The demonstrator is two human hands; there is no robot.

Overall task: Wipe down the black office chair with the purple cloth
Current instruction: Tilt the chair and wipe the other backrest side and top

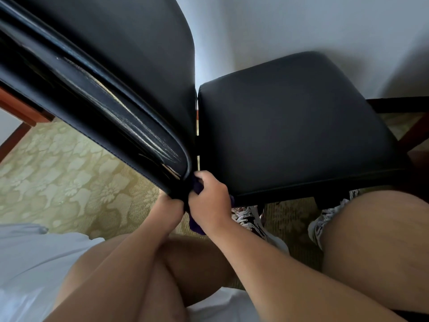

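The black chair fills the upper half of the head view: its square seat (294,126) on the right, its backrest (120,73) on the left, worn along the edge. My right hand (209,196) grips the purple cloth (197,223) and presses it at the near corner where backrest and seat meet. Most of the cloth is hidden under that hand; a fold hangs below the wrist. My left hand (170,204) holds the lower edge of the backrest right beside it, its fingers hidden behind the edge.
A pale wall (278,26) stands behind the chair. Patterned yellow-green carpet (69,173) lies to the left and below. Dark wooden furniture legs (404,105) stand at the right, a red-brown wooden frame (18,108) at the left. My knees and patterned shoes (246,217) are under the seat.
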